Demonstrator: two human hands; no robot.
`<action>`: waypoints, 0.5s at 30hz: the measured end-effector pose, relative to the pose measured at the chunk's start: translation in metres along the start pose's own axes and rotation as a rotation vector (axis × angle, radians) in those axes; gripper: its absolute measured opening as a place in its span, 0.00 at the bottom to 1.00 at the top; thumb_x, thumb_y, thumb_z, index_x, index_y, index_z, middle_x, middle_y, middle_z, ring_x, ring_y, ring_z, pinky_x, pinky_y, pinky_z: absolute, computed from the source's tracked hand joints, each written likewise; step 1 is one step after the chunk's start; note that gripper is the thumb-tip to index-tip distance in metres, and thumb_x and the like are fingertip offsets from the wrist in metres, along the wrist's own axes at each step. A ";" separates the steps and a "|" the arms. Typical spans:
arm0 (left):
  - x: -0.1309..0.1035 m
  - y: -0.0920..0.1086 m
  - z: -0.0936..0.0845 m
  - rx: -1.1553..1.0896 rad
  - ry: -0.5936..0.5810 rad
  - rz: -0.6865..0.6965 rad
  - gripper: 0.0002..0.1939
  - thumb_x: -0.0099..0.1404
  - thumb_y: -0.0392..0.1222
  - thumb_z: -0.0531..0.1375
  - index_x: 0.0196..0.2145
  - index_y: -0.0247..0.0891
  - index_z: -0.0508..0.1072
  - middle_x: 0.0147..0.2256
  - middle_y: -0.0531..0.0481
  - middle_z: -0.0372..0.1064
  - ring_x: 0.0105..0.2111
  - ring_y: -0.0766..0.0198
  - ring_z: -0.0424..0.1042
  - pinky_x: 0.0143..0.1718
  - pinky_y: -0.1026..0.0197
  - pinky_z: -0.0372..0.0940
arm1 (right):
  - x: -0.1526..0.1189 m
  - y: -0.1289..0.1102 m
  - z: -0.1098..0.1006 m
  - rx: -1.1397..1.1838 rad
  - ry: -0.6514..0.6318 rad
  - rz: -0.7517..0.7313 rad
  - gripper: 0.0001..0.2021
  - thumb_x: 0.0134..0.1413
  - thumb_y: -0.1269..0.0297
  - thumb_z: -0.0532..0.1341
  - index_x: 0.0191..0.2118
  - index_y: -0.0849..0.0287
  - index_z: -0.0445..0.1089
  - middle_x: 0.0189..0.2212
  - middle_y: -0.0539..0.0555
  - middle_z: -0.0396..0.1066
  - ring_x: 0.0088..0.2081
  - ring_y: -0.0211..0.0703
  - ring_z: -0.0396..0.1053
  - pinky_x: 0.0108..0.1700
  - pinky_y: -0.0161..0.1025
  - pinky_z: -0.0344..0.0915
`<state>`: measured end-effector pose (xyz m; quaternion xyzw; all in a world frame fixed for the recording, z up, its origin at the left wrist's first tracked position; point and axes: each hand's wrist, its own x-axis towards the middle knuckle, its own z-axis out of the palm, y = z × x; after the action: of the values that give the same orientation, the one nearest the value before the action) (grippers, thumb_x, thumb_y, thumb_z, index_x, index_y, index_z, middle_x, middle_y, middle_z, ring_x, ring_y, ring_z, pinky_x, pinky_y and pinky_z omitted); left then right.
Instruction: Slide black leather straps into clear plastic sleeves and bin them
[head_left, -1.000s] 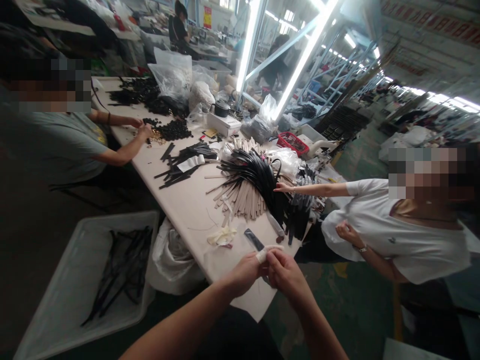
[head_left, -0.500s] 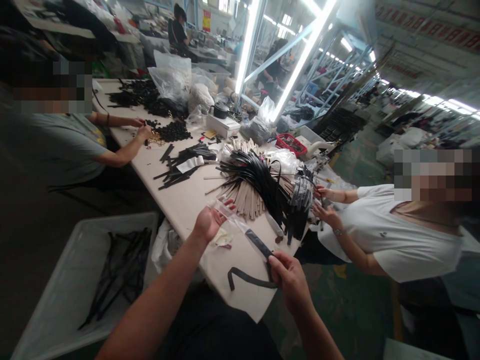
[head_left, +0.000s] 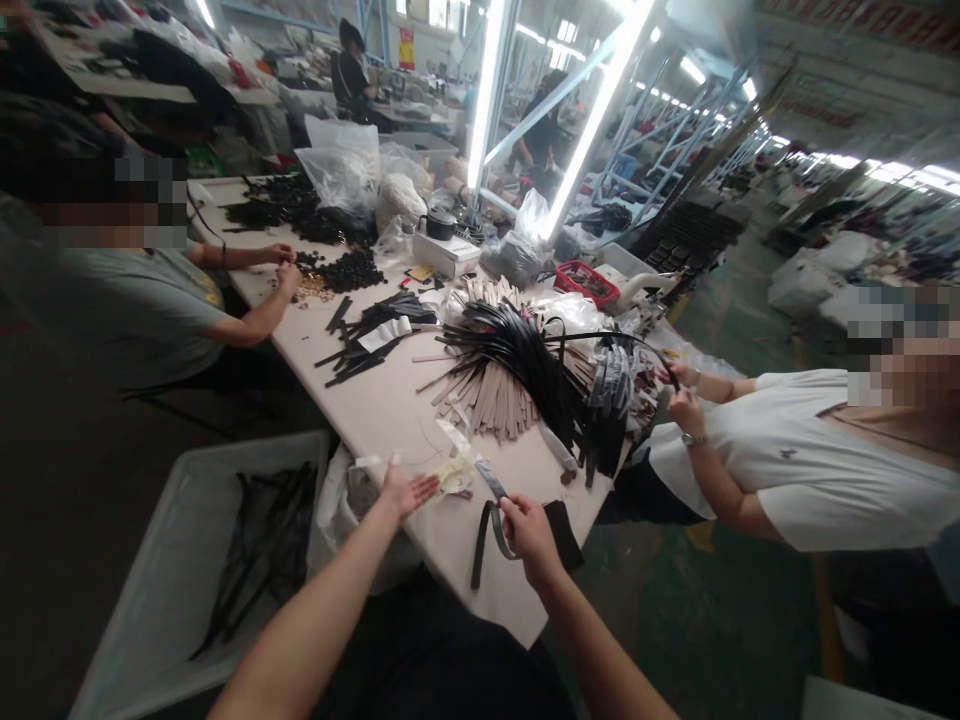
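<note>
My right hand [head_left: 529, 535] grips a dark strap [head_left: 491, 480] between thumb and fingers. The strap's far end points up and away from me over the table, and its tail loops down on the near side. A shiny clear strip [head_left: 454, 437] shows just beyond that end; whether the two are joined is unclear. My left hand [head_left: 409, 490] is open above the table's edge, fingers stretched toward the right. Near its fingertips lies a crumpled pale yellowish scrap [head_left: 456, 478]. Beyond my hands, a large bundle of black straps [head_left: 517, 360] lies over beige strips [head_left: 491, 405].
A co-worker in white [head_left: 720, 440] handles a black strap at the right. Another in grey [head_left: 172, 310] works with small parts at the left. A grey bin [head_left: 161, 500] with black strips stands low on the left. A red basket [head_left: 589, 283] and a white box [head_left: 448, 253] sit farther back.
My left hand has let go of the clear strip and moved down and left. My right hand, still holding the strap, has shifted slightly left. The right co-worker's hands have moved rightward.
</note>
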<state>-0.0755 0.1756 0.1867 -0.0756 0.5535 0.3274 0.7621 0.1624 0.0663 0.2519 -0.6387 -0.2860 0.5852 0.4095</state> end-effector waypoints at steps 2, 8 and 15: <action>0.001 -0.062 -0.002 0.047 -0.309 -0.173 0.39 0.68 0.66 0.43 0.55 0.26 0.66 0.43 0.25 0.75 0.40 0.42 0.78 0.38 0.46 0.71 | 0.007 0.012 0.006 0.003 -0.021 0.024 0.19 0.50 0.47 0.63 0.32 0.61 0.68 0.14 0.42 0.57 0.14 0.30 0.50 0.16 0.29 0.44; -0.014 -0.119 0.057 -0.051 -0.529 0.109 0.15 0.70 0.46 0.54 0.38 0.32 0.74 0.40 0.33 0.78 0.40 0.50 0.78 0.41 0.52 0.72 | 0.004 0.022 0.018 -0.092 -0.091 0.023 0.19 0.52 0.47 0.61 0.26 0.60 0.64 0.15 0.45 0.61 0.15 0.31 0.56 0.18 0.29 0.50; -0.039 -0.121 0.081 0.049 -0.406 0.210 0.16 0.70 0.48 0.54 0.34 0.32 0.73 0.28 0.39 0.77 0.23 0.57 0.76 0.24 0.58 0.70 | -0.007 0.004 0.002 -0.303 -0.174 -0.031 0.23 0.58 0.43 0.55 0.26 0.60 0.66 0.13 0.49 0.65 0.12 0.33 0.59 0.16 0.30 0.51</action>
<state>0.0528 0.1042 0.2224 0.0684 0.4015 0.3996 0.8212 0.1590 0.0582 0.2521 -0.6356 -0.4152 0.5823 0.2910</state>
